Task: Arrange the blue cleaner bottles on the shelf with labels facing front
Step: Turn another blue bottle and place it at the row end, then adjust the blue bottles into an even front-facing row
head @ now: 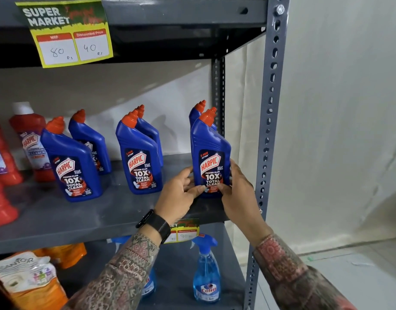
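you have 6 blue cleaner bottles (209, 157) on the shelf (80, 215), in 3 pairs. your left hand (178, 194) and right hand (238, 193) clasp the rightmost front one, label forward. 4 red bottles (29, 139) crowd the left.

This is a shop, a supermarket aisle. A grey slotted-steel shelf (58, 220) carries rows of identical blue cleaner bottles (140, 157) and red ones (33, 139) near its left edge. A printed price tag (65, 32) reading "Super Market", with MRP and discounted price boxes, hangs from the front edge of the shelf above; a second tag (184, 233) hangs over spray bottles (206, 271) below.
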### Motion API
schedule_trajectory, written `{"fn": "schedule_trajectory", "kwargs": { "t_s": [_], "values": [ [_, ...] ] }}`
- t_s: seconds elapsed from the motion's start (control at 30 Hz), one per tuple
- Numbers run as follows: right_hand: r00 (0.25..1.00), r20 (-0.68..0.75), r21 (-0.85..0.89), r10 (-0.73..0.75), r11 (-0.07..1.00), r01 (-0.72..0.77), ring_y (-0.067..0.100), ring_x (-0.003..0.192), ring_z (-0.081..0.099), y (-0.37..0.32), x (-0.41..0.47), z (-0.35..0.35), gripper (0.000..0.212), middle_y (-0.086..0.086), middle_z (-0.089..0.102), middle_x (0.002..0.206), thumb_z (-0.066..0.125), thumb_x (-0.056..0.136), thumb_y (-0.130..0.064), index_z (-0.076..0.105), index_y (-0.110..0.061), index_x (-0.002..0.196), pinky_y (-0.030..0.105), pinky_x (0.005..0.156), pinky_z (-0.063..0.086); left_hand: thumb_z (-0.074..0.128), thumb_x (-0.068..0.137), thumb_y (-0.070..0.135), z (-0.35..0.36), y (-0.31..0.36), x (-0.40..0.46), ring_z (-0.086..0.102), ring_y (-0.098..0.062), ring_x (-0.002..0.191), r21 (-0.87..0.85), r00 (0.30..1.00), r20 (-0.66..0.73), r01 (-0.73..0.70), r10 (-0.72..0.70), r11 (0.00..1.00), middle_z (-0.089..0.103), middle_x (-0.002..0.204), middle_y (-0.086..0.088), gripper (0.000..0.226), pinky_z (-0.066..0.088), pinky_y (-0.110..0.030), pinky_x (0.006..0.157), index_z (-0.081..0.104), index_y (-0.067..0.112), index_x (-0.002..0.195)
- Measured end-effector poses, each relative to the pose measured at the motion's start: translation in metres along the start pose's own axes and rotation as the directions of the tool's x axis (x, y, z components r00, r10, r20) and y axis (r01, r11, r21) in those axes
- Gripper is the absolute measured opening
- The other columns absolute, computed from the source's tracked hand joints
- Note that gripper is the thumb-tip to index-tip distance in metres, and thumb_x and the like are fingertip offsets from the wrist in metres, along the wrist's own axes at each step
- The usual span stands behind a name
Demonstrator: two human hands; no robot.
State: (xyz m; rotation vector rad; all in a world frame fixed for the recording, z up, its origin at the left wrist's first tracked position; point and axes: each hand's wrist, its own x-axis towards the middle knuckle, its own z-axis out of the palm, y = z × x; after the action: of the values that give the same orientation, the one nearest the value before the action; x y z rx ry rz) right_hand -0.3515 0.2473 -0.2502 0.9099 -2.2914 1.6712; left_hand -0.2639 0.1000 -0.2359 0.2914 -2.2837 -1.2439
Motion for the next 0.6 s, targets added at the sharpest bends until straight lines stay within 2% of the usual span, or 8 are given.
{"fn": "schedule_trajectory", "kwargs": {
  "t_s": [0.1,0.17,0.23,0.3,0.37,0.47,0.53,0.6],
  "values": [
    [0.999,-0.04,-0.005,-0.034,0.999,0.034,0.008,0.121,0.059,-0.003,0.001,-0.008,0.07,-0.005,0.063,0.137,0.07,0.096,-0.01,0.038,-0.028,0.155,0.029,0.099,0.055,0.073,0.094,0.018,0.005,0.009,0.004,0.062,0.03,0.084,0.002,1.0,0.001,-0.014,0.014,1.0,0.068,0.111,0.02,0.061,0.049,0.002,0.073,0.049,0.024,0.15],
    [0.994,-0.096,-0.05,-0.043,0.998,0.038,0.011,0.124,0.057,-0.002,-0.009,-0.013,0.073,-0.003,0.058,0.141,0.072,0.095,-0.012,0.036,-0.028,0.157,0.032,0.1,0.054,0.073,0.095,0.022,0.007,0.017,0.005,0.064,0.02,0.086,0.026,1.0,0.024,-0.012,0.012,1.0,0.072,0.119,0.015,0.059,0.054,-0.006,0.082,0.051,0.025,0.149],
    [0.981,-0.173,-0.126,-0.093,0.989,0.072,0.014,0.126,0.055,0.002,-0.026,-0.019,0.073,0.0,0.054,0.142,0.074,0.093,-0.013,0.038,-0.026,0.156,0.03,0.095,0.054,0.071,0.096,0.023,0.006,0.02,0.001,0.061,0.017,0.091,0.064,0.999,0.03,-0.021,0.019,0.998,0.073,0.128,0.01,0.058,0.048,-0.003,0.079,0.051,0.028,0.15],
    [0.951,-0.234,-0.22,-0.201,0.964,0.149,0.015,0.126,0.053,0.004,-0.043,-0.024,0.062,0.003,0.053,0.14,0.075,0.093,-0.014,0.047,-0.02,0.148,0.029,0.09,0.056,0.071,0.096,0.025,-0.001,0.017,-0.008,0.064,0.017,0.09,0.083,0.999,-0.029,-0.041,0.043,0.996,0.072,0.124,0.015,0.052,0.05,-0.005,0.077,0.056,0.032,0.145],
    [0.932,-0.252,-0.24,-0.263,0.949,0.203,0.014,0.123,0.054,0.0,-0.05,-0.027,0.047,0.002,0.058,0.134,0.075,0.093,-0.015,0.057,-0.018,0.136,0.031,0.087,0.06,0.071,0.095,0.024,-0.013,0.011,-0.019,0.07,0.012,0.093,0.056,0.987,-0.15,-0.051,0.059,0.997,0.074,0.116,0.017,0.041,0.061,-0.019,0.083,0.065,0.034,0.134],
    [0.938,-0.102,-0.218,-0.332,0.927,0.305,0.006,0.104,0.061,-0.018,-0.043,-0.022,0.036,-0.006,0.065,0.117,0.073,0.094,-0.01,0.065,-0.021,0.127,0.029,0.085,0.06,0.07,0.095,0.019,-0.034,-0.002,-0.026,0.076,-0.011,0.097,-0.023,0.935,-0.353,-0.041,0.03,0.999,0.08,0.106,0.006,0.024,0.064,-0.046,0.087,0.074,0.026,0.117],
    [0.939,0.052,-0.204,-0.34,0.917,0.343,0.009,0.102,0.064,-0.028,-0.029,-0.011,0.043,-0.007,0.066,0.117,0.072,0.093,-0.008,0.064,-0.022,0.133,0.033,0.09,0.059,0.07,0.094,0.017,-0.043,-0.01,-0.024,0.076,-0.016,0.095,-0.039,0.898,-0.439,-0.037,0.016,0.999,0.079,0.101,0.003,0.021,0.064,-0.049,0.086,0.074,0.022,0.114],
    [0.95,0.11,-0.184,-0.293,0.933,0.309,0.011,0.113,0.062,-0.035,-0.008,0.007,0.055,-0.012,0.062,0.122,0.074,0.091,-0.01,0.057,-0.023,0.142,0.032,0.096,0.055,0.072,0.092,0.017,-0.051,-0.017,-0.017,0.073,-0.008,0.092,-0.004,0.887,-0.462,-0.011,0.008,1.0,0.076,0.101,0.008,0.026,0.062,-0.046,0.087,0.07,0.023,0.117]
  ]
}}
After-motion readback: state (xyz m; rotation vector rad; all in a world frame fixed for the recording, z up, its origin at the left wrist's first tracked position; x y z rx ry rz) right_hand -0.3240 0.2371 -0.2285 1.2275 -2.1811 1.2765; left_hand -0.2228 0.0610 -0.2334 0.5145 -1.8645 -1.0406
